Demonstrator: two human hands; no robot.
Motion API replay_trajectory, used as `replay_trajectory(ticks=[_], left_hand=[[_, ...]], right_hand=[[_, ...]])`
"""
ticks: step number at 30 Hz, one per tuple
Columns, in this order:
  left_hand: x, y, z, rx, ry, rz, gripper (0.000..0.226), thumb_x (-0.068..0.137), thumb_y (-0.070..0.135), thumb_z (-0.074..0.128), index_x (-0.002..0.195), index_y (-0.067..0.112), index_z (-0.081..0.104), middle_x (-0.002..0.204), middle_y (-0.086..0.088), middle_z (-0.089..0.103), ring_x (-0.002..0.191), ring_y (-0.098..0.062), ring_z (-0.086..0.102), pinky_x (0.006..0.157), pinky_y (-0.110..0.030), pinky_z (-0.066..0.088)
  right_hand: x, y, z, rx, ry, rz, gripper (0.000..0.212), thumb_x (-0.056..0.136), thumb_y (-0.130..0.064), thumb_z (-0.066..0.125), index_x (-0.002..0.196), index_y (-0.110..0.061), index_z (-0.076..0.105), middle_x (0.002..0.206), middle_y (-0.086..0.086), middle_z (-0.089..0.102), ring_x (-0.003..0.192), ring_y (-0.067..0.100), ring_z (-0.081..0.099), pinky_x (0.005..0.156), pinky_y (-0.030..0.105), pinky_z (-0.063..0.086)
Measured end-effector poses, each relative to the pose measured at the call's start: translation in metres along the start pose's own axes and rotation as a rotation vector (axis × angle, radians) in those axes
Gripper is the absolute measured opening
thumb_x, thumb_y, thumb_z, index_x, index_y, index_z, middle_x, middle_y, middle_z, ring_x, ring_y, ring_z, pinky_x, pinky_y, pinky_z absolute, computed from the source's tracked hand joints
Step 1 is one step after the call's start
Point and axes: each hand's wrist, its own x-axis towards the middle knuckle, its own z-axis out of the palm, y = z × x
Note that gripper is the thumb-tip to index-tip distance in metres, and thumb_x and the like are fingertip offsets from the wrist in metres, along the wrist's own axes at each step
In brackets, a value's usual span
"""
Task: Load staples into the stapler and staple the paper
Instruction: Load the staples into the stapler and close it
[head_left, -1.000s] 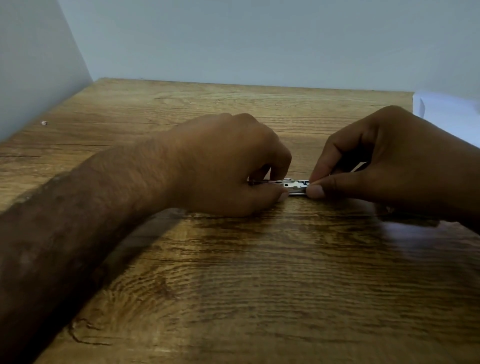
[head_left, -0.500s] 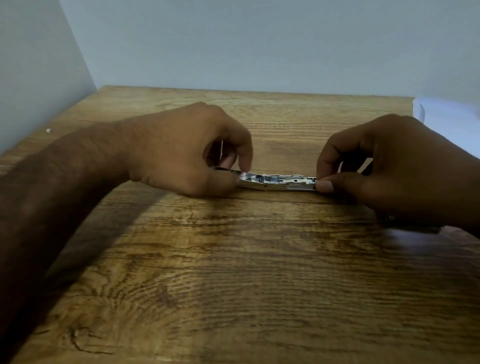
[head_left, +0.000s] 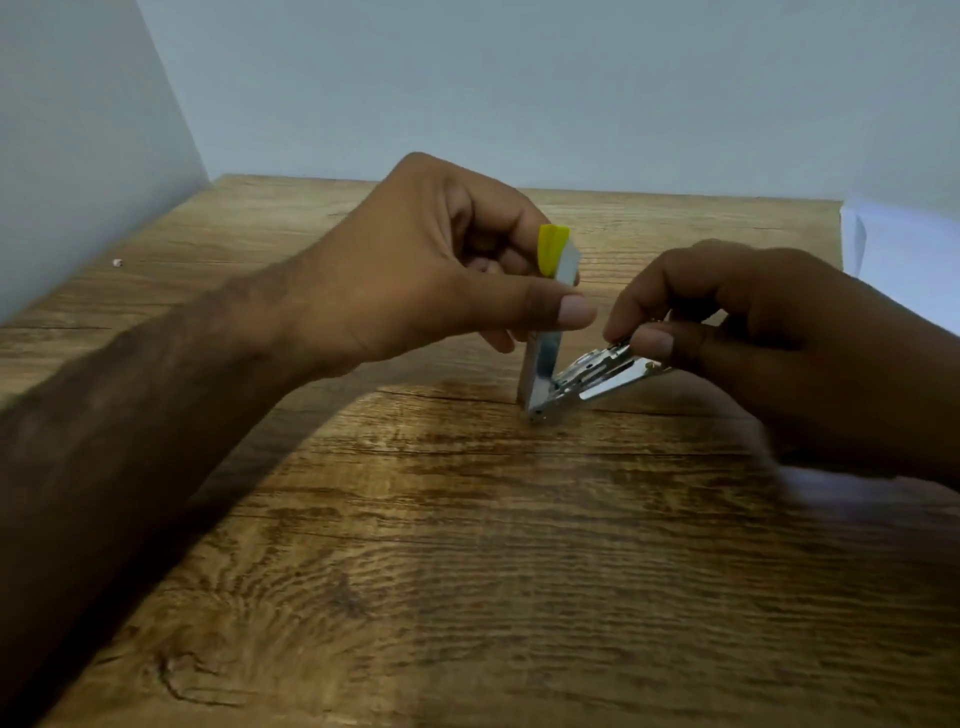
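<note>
Holding the stapler (head_left: 550, 358) swung open in a V, the person worked over the wooden desk (head_left: 467, 571) with both hands. The left hand (head_left: 426, 265) had its grip closed around the upper arm, thumb across the front, keeping that yellow-tipped arm nearly upright, probably to leave the staple channel exposed. The hinge end rested on the desk between the hands, which likely steadied the tool. The right hand (head_left: 737, 332) pinched the lower metal arm between thumb and fingertips, tilting it up to the right. Whether that channel already held any staples could not be told; the metal was too small and blurred. No loose staple strip showed. A pale sheet, probably the paper (head_left: 904, 260), lay at the desk's far right edge, well apart from the stapler. Loading seemed unfinished, stapling not begun.
</note>
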Motion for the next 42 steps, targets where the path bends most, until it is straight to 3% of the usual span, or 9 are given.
replay_trajectory(ticks=[4, 9, 13, 17, 21, 23, 28, 36, 42], left_hand=[[0.000, -0.004, 0.005, -0.061, -0.010, -0.040, 0.029, 0.070, 0.022, 0.083, 0.093, 0.004, 0.078, 0.070, -0.003, 0.078, 0.064, -0.021, 0.077, 0.061, -0.037, 0.065], [-0.001, -0.006, 0.006, -0.100, -0.051, -0.068, 0.023, 0.070, 0.027, 0.082, 0.087, 0.013, 0.078, 0.083, -0.016, 0.077, 0.064, -0.020, 0.075, 0.059, -0.037, 0.063], [-0.001, -0.007, 0.010, -0.102, -0.084, -0.081, 0.029, 0.071, 0.029, 0.080, 0.092, 0.010, 0.078, 0.085, -0.021, 0.076, 0.068, -0.025, 0.075, 0.060, -0.035, 0.062], [0.000, -0.006, 0.011, -0.127, -0.073, -0.088, 0.032, 0.072, 0.027, 0.079, 0.097, 0.008, 0.078, 0.084, -0.018, 0.078, 0.072, -0.027, 0.076, 0.061, -0.037, 0.064], [-0.001, -0.006, 0.015, -0.156, -0.060, -0.095, 0.033, 0.074, 0.022, 0.078, 0.102, 0.005, 0.078, 0.082, -0.011, 0.080, 0.075, -0.029, 0.078, 0.062, -0.040, 0.065], [-0.002, -0.005, 0.019, -0.175, -0.044, -0.090, 0.034, 0.072, 0.023, 0.079, 0.100, 0.004, 0.078, 0.079, -0.009, 0.079, 0.072, -0.025, 0.077, 0.061, -0.037, 0.064], [-0.004, -0.002, 0.026, -0.245, -0.027, -0.094, 0.028, 0.071, 0.021, 0.079, 0.095, 0.006, 0.078, 0.073, -0.005, 0.078, 0.069, -0.021, 0.077, 0.060, -0.039, 0.065], [-0.007, 0.001, 0.029, -0.255, 0.000, -0.087, 0.029, 0.071, 0.021, 0.079, 0.094, 0.002, 0.077, 0.070, -0.004, 0.077, 0.066, -0.024, 0.077, 0.058, -0.044, 0.065], [-0.008, 0.003, 0.031, -0.259, 0.006, -0.085, 0.021, 0.072, 0.019, 0.080, 0.089, 0.007, 0.077, 0.072, -0.007, 0.078, 0.067, -0.025, 0.077, 0.058, -0.044, 0.064]], right_hand=[[0.002, 0.004, 0.004, 0.034, -0.077, -0.007, 0.013, 0.087, -0.041, 0.059, 0.093, -0.050, 0.066, 0.097, -0.020, 0.073, 0.089, 0.004, 0.068, 0.075, 0.047, 0.058], [0.003, -0.005, 0.002, 0.159, -0.035, -0.033, 0.021, 0.082, -0.050, 0.060, 0.094, -0.039, 0.073, 0.090, -0.013, 0.077, 0.085, 0.005, 0.073, 0.066, 0.028, 0.057], [0.002, -0.010, 0.002, 0.252, 0.046, -0.033, 0.019, 0.075, -0.042, 0.073, 0.092, -0.034, 0.076, 0.083, -0.008, 0.079, 0.071, 0.009, 0.073, 0.067, 0.040, 0.057], [0.001, -0.015, 0.002, 0.299, 0.102, -0.002, 0.027, 0.068, -0.043, 0.076, 0.093, -0.034, 0.076, 0.083, -0.010, 0.081, 0.068, 0.007, 0.074, 0.069, 0.053, 0.059], [0.000, -0.011, 0.002, 0.569, 0.147, 0.039, 0.032, 0.059, -0.033, 0.085, 0.087, -0.020, 0.078, 0.078, 0.002, 0.082, 0.075, 0.015, 0.080, 0.069, 0.024, 0.063], [0.000, -0.007, 0.004, 0.665, 0.166, 0.052, 0.029, 0.057, -0.026, 0.087, 0.082, -0.015, 0.079, 0.075, 0.007, 0.082, 0.072, 0.016, 0.079, 0.067, 0.019, 0.060], [0.001, -0.007, 0.003, 0.661, 0.206, 0.039, 0.026, 0.059, -0.024, 0.088, 0.082, -0.015, 0.082, 0.078, 0.011, 0.081, 0.077, 0.031, 0.079, 0.074, 0.037, 0.066], [0.002, -0.009, 0.003, 0.706, 0.207, 0.019, 0.023, 0.057, -0.023, 0.087, 0.078, -0.015, 0.083, 0.074, 0.005, 0.082, 0.072, 0.020, 0.080, 0.068, 0.028, 0.063], [0.001, -0.009, 0.003, 0.723, 0.210, 0.017, 0.021, 0.058, -0.022, 0.087, 0.077, -0.016, 0.083, 0.076, 0.006, 0.082, 0.075, 0.024, 0.080, 0.068, 0.034, 0.065]])
